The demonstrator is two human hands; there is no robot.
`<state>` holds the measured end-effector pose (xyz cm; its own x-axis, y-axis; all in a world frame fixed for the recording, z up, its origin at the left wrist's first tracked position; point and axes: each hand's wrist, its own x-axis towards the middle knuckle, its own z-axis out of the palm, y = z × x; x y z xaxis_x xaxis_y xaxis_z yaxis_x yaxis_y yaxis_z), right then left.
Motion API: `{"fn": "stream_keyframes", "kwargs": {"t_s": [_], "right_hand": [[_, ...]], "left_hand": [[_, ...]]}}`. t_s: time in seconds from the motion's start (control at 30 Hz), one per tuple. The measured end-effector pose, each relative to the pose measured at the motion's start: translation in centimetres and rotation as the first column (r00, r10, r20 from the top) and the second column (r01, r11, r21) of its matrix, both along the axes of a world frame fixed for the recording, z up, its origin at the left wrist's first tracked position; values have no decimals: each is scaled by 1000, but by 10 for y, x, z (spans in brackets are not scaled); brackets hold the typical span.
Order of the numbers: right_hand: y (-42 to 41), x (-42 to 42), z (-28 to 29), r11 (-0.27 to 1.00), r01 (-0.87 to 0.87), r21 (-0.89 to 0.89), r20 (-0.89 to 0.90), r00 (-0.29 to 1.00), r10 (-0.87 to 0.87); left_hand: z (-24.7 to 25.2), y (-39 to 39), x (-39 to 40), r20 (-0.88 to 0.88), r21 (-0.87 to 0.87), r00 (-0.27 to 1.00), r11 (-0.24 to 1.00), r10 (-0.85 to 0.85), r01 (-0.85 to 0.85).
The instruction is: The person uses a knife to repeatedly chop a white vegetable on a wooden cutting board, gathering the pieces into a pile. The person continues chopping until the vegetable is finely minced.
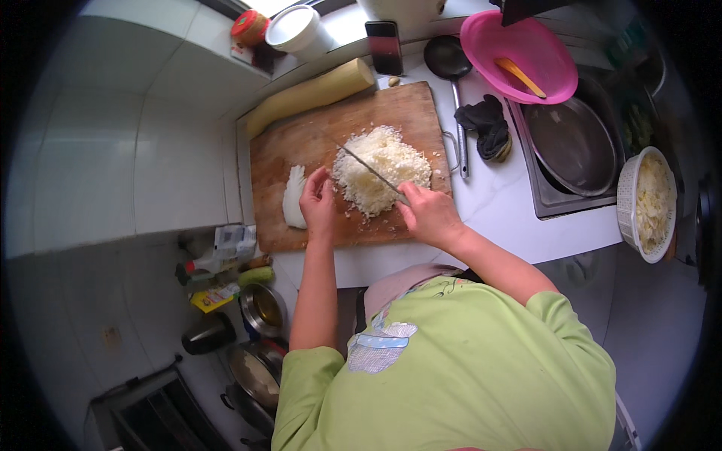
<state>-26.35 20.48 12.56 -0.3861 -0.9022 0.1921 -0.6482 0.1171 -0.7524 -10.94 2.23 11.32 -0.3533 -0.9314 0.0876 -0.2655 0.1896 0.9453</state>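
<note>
A wooden cutting board (271, 155) lies on the white counter, bearing a heap of finely chopped pale vegetable (383, 160). My right hand (431, 217) grips the handle of a kitchen knife (369, 169), whose blade is seen nearly edge-on over the heap and points to the upper left. To the left of the heap, my left hand (318, 203) is raised with its fingers bent and apart, nothing seen in it. Beside that hand lies a white piece of vegetable (294, 197), possibly cabbage, partly hidden by the fingers.
A rolling-pin-like pale cylinder (316, 93) lies along the board's back edge. Right of the board are a ladle (456, 96), a black cloth or glove (488, 127) and a sink (538, 197) under a pink basin (479, 56). A white basket (626, 208) holds shredded vegetable.
</note>
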Motion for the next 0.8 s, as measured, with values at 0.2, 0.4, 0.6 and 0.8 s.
{"fn": "stream_keyframes", "kwargs": {"t_s": [0.2,0.4,0.6,0.8], "right_hand": [[12,17,6,993,-34,112,104,994,22],[15,34,-1,966,-105,237,91,992,86],[6,63,3,849,-260,460,99,965,241],[-12,75,-6,866,-141,480,98,989,107]], "left_hand": [[-2,-20,29,-51,102,998,995,22,-17],[-24,-54,62,44,135,998,989,49,-55],[-87,-100,127,462,-269,838,946,291,-181],[-111,-114,148,572,-152,782,969,248,-196]]}}
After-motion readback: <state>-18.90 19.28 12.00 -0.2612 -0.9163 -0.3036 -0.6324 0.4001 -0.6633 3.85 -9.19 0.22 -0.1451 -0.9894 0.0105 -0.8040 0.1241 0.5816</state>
